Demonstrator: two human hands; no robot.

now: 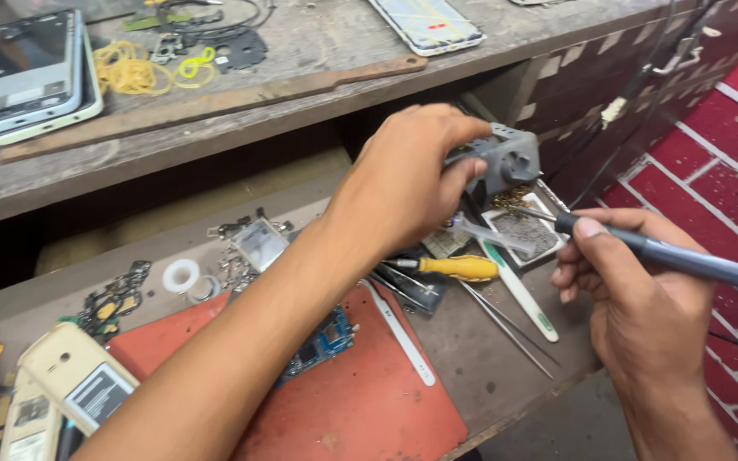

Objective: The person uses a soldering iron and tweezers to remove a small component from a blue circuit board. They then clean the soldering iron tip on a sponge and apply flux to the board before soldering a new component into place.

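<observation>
- A worn grey wooden workbench (489,358) fills the view, with a raised upper shelf (318,43) along its far side; places below are given from the red work mat.
- A red work mat (369,401) lies on the near part of the bench, partly covered by the person's left forearm.
- The person's left hand (412,183), beyond the mat's far right corner, is closed around a grey soldering-iron stand (506,158), with fingers and thumb pinching its side.
- The person's right hand (634,290), to the right of the mat and past the bench edge, grips a blue-grey soldering iron (685,260) like a pen; its tip points towards the stand.
- Two smartphones (27,77), stacked, rest on the upper shelf, far behind the mat's left side.
- A cream-coloured phone body (79,384) lies just left of the mat.
- A blue circuit board (326,341) sits on the mat, at the forearm's edge.
- A yellow-handled screwdriver (459,267) lies just beyond the mat's right corner.
- Metal tweezers (506,329) lie right of the mat.
- A white tape roll (181,275) sits behind the mat's left end.
</observation>
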